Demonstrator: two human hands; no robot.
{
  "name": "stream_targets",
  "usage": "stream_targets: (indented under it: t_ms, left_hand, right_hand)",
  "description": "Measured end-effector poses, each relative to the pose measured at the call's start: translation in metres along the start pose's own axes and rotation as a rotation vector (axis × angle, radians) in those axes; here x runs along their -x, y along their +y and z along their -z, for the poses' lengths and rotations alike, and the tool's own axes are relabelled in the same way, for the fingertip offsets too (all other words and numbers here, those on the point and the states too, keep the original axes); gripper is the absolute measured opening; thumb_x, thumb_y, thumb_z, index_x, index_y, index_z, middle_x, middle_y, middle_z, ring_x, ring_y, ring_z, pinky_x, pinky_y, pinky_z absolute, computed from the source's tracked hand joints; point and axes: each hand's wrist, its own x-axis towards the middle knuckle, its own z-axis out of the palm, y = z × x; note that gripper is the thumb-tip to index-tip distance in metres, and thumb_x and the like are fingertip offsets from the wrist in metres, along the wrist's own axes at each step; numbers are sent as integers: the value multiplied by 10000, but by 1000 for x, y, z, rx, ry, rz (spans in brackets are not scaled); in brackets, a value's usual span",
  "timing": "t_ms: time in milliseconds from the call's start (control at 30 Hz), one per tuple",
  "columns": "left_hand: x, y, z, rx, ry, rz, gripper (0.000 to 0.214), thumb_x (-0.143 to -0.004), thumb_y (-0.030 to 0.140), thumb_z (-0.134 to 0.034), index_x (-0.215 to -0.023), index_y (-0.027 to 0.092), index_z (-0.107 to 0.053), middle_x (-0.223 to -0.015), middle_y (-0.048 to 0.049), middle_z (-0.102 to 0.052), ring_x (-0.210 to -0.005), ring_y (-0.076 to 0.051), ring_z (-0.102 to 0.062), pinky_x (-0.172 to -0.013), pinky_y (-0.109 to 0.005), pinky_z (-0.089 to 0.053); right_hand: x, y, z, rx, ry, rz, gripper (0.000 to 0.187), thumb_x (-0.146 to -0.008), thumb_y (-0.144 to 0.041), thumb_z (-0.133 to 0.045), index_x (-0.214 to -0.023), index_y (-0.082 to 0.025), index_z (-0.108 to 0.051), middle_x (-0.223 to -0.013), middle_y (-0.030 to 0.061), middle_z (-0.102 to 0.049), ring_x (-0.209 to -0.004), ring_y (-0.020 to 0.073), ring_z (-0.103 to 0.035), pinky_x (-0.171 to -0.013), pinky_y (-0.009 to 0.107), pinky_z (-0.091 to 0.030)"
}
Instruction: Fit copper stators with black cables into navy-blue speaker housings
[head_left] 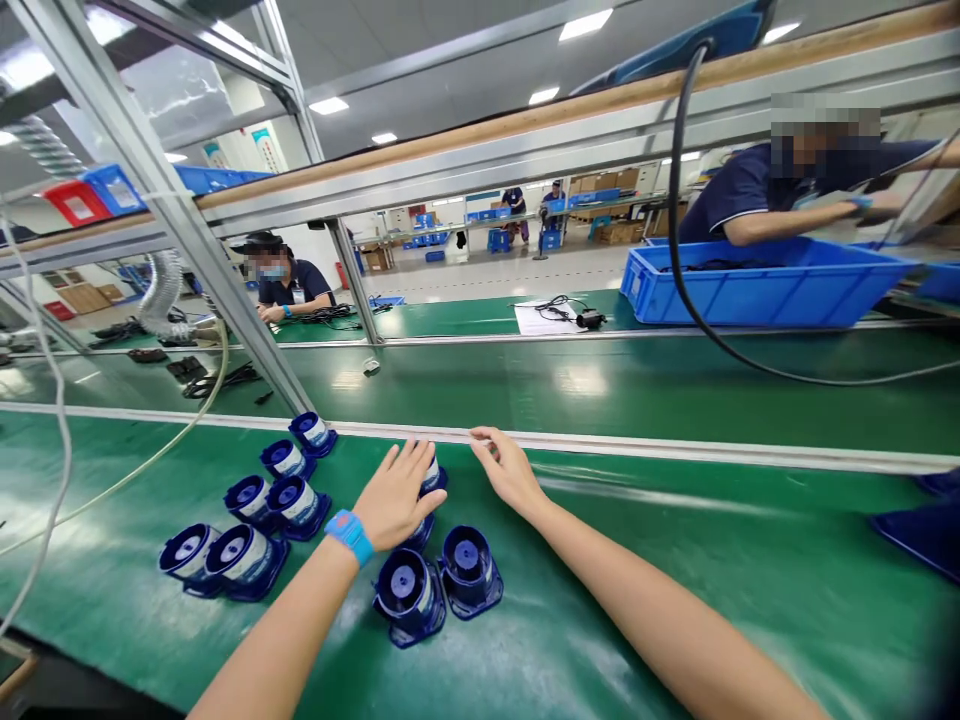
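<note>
Left hand (397, 495) covers most of a blue bobbin (433, 476); only its far rim shows, grip unclear. Dark blue object (924, 528) cut off at right edge, perhaps more bobbins. Co-workers' faces blurred. Paper sheet (541, 318) print too small to read. Forearms run out the bottom edge.

On the counter (675, 560), 6 spools (251, 500) lie left of the left hand (396, 495), 2 spools (439, 585) before it. The right hand (510, 470) rests beside it; a bin (757, 290) stands behind.
</note>
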Motion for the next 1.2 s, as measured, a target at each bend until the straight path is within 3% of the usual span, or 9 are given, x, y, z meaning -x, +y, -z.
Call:
stream_targets:
  t_ms: [167,433,600,667,733,833,933,1033,1200]
  left_hand:
    - [-27,-35,-4,-31,-48,53,695,-1049,576,-343,-1593,158,-234,-1661,-143,-232,-1548,-283,-193,-1263,-557,-211]
    - [-13,-125,21,-185,-75,220,668,-1029,564,-440,-1566,185,-318,-1640,-146,-299,-1524,-312,-265,-1244,-601,-223]
    - [-9,-148,38,-287,-47,325,659,-999,528,-515,-1533,162,-392,-1595,-152,-389,-1507,-327,-305,-1233,-600,-248]
    - [-7,-139,47,-322,13,357,692,-992,516,-486,-1540,107,-378,-1609,-187,-344,-1515,-376,-264,-1225,-624,-236]
    - [4,-115,54,-345,93,363,712,-1006,513,-391,-1563,75,-322,-1649,-201,-228,-1534,-409,-175,-1221,-645,-220]
    - [38,-55,56,-339,150,244,682,-1024,570,-253,-1609,220,-238,-1692,-66,-143,-1564,-308,-119,-1248,-564,-252]
    - [85,10,42,-313,190,-39,832,-925,736,-449,-1611,340,-196,-1634,-42,-319,-1445,-321,-430,-1073,-527,-532]
    - [118,47,21,-286,244,-207,816,-937,668,-508,-1614,351,-180,-1486,-54,-537,-1205,-288,-660,-868,-418,-656]
    - [126,57,5,-259,204,-296,662,-1035,438,-394,-1624,295,-126,-1489,-38,-523,-1244,-219,-626,-908,-304,-613]
  right_hand:
    - [14,12,7,-39,37,-48,396,-972,-519,-499,-1132,-189,-650,-1073,82,-680,-807,198,-593,-725,341,-475]
    - [13,4,3,-106,35,-42,358,-968,-496,-512,-1118,-201,-650,-1040,63,-671,-779,179,-572,-703,323,-460]
    - [9,-5,12,-141,-21,-40,364,-982,-486,-499,-1135,-188,-643,-1064,78,-674,-836,187,-581,-730,329,-456]
    - [7,-16,22,-171,-123,-28,357,-972,-495,-536,-1113,-194,-665,-1015,65,-689,-853,185,-604,-728,316,-468]
    - [7,-31,37,-209,-343,21,368,-895,-508,-677,-1131,-226,-692,-1014,39,-711,-894,180,-638,-743,291,-491]
    - [10,-55,56,-221,-767,176,748,-658,-417,-912,-1344,-330,-627,-1248,16,-692,-1125,208,-646,-856,261,-517]
    - [17,-67,60,-163,-993,284,904,-602,-306,-935,-1426,-354,-566,-1289,-3,-683,-1164,216,-654,-911,240,-509]
    - [21,-64,48,-74,-972,267,718,-671,-306,-897,-1339,-310,-633,-1157,-7,-726,-1026,206,-691,-877,259,-511]
    - [26,-50,21,67,-609,177,720,-673,-399,-912,-1324,-269,-633,-1238,59,-697,-1116,291,-631,-1003,409,-473]
